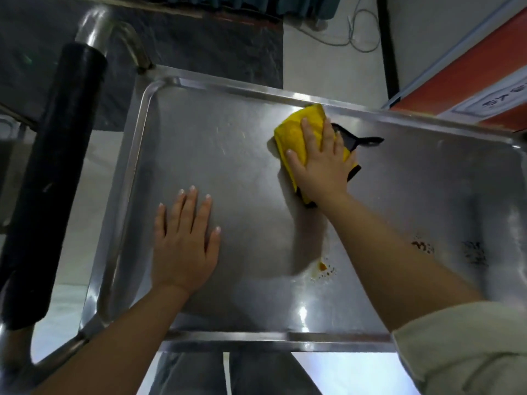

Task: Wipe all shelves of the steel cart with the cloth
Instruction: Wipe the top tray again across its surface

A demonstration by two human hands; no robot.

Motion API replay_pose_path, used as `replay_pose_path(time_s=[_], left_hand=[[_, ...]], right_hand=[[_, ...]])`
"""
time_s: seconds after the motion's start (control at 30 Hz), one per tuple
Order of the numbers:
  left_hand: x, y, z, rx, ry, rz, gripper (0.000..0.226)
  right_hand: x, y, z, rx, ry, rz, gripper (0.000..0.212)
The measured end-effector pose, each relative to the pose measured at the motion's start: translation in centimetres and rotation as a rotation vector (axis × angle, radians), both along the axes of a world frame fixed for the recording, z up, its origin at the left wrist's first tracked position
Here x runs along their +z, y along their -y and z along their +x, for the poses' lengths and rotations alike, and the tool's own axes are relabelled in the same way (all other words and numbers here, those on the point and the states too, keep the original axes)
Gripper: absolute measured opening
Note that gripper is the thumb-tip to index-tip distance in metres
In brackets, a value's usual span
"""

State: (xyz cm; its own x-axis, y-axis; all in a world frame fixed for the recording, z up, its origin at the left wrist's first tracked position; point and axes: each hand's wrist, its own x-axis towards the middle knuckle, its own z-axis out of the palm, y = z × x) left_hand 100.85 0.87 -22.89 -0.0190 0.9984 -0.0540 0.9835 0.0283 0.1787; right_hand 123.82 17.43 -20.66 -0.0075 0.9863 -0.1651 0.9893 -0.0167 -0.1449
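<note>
- Right hand (319,161): flat, fingers spread, pressing cloth (293,132) near top shelf (228,155) far edge.
- Left hand (184,240): spread flat, bracing.
- Next: brown stains (323,267) (near edge) likely need a pass.

The right hand (319,163) covered the middle of the yellow cloth (296,135), hiding how its dark underside was folded. The cart's top shelf (242,166) ran out of frame at the right edge, so its right rim went unseen. The lower shelves were hidden beneath it. Lettering on the white label (493,99) at far right was too blurred to read.
</note>
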Motion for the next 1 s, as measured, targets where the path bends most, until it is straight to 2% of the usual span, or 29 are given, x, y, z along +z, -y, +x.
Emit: replay_pose_path(time_s=[0.1, 0.27, 0.4, 0.47, 0.53, 0.7, 0.77, 0.83, 1.0], left_hand=[[0.1, -0.1, 0.0, -0.009, 0.006, 0.001, 0.060], [0.5, 0.0, 0.1, -0.010, 0.014, -0.010, 0.061], [0.7, 0.0, 0.1, -0.025, 0.033, -0.012, 0.061], [0.6, 0.2, 0.2, -0.036, 0.015, -0.010, 0.061], [0.5, 0.1, 0.2, -0.044, -0.003, -0.005, 0.061], [0.3, -0.3, 0.3, -0.066, -0.052, -0.016, 0.063], [0.7, -0.2, 0.3, -0.079, -0.069, -0.041, 0.063], [1.2, 0.0, 0.5, -0.103, -0.082, -0.066, 0.062], [2.6, -0.3, 1.0, -0.177, -0.094, -0.092, 0.064]], right_hand=[[0.0, 5.7, 0.0, -0.063, 0.026, -0.017, 0.067], [-0.5, 15.6, -0.5, -0.023, 0.053, 0.036, 0.068], [-1.0, 22.6, 3.2, 0.063, 0.112, 0.055, 0.068], [-0.8, 24.4, 5.6, 0.038, 0.127, 0.064, 0.068], [-0.4, 23.9, 6.6, -0.080, 0.133, 0.037, 0.068], [-1.2, 18.6, 2.6, -0.564, 0.041, 0.001, 0.071], [-1.4, 17.7, 1.3, -0.637, 0.007, -0.013, 0.072], [-1.1, 19.0, 1.2, -0.555, 0.009, -0.040, 0.072], [0.2, 26.2, 5.3, -0.098, 0.058, -0.014, 0.067]])
